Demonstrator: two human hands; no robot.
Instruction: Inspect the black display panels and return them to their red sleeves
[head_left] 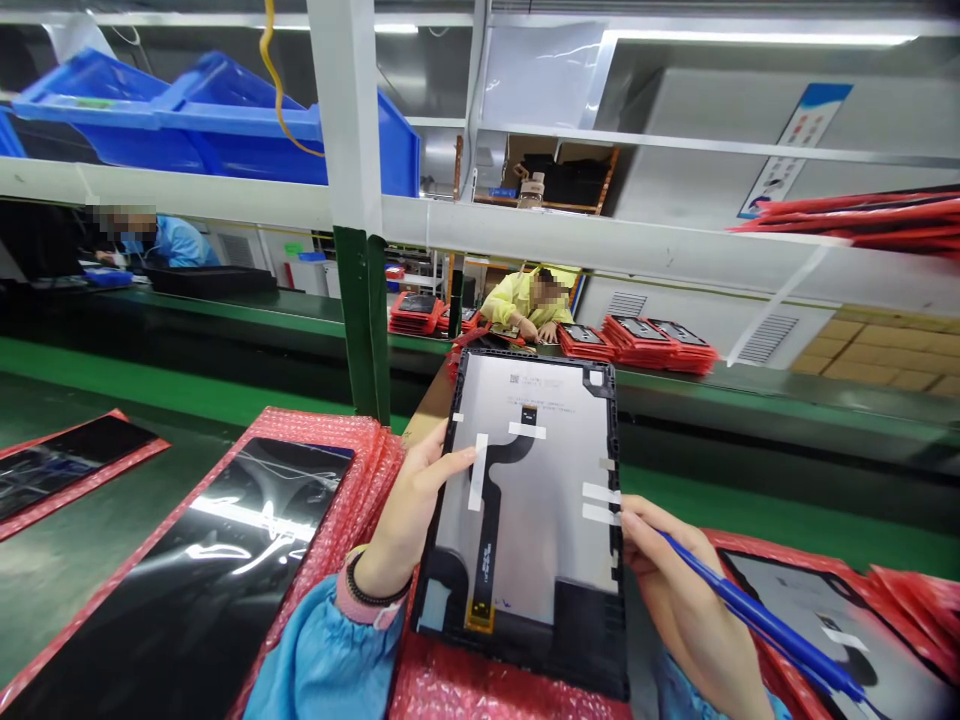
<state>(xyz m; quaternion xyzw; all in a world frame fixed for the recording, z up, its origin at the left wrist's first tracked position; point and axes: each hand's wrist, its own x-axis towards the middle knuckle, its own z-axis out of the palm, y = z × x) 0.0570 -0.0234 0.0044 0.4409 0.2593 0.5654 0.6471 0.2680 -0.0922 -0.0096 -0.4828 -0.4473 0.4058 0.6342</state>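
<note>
A tablet screen panel (536, 530) is held up and tilted, its grey back facing me. A black ribbon cable (489, 520) and several white tape strips lie on that back. My left hand (416, 490) grips the panel's left edge, its thumb lying over the back beside a tape strip. At the right edge, the fingers of my right hand (682, 590) pinch the black frame near two tape strips. A slim blue pen-like tool (765, 610) also rests in my right hand, pointing down to the right; its exact kind is unclear. Red bubble wrap (502, 690) lies below the panel.
A large dark screen (195, 560) rests on stacked red bubble-wrap sleeves at left, with a smaller screen (71, 460) beyond. Another panel (832, 630) lies at right. A white-green post (360, 300) stands ahead. Two people work across the benches. Blue bins (225, 130) sit overhead.
</note>
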